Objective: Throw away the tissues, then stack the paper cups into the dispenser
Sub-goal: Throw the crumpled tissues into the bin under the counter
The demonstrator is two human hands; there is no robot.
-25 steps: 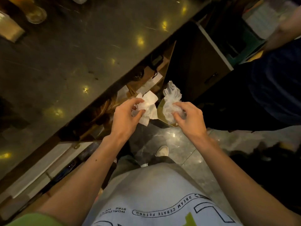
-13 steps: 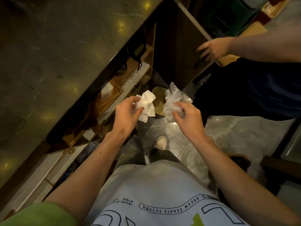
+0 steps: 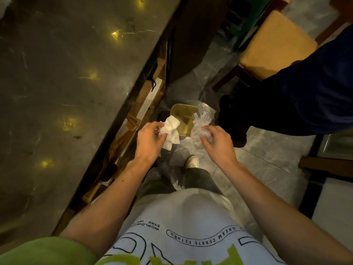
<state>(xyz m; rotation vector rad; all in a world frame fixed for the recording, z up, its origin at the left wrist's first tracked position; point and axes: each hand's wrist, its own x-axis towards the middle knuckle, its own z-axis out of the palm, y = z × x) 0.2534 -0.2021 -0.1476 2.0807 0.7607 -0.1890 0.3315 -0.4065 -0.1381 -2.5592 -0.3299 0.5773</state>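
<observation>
My left hand (image 3: 148,142) is closed around a crumpled white tissue (image 3: 172,131). A crinkled, translucent white wad (image 3: 200,127) is gripped in my right hand (image 3: 217,142); it looks like thin tissue or plastic wrap. Both hands hover just above a small tan bin (image 3: 183,113) that stands on the floor below them, its opening partly hidden by the two wads. No paper cups or dispenser are in view.
A dark marble counter (image 3: 66,83) fills the left, with wooden shelves (image 3: 152,96) under its edge. Another person in dark blue clothes (image 3: 305,92) stands close on the right. A chair with a tan seat (image 3: 275,44) is behind them. My shoe (image 3: 192,161) rests on the grey floor.
My view has tilted further down and forward. Both hands with their wads are now over the tan bin. The other person's hand has left the view.
</observation>
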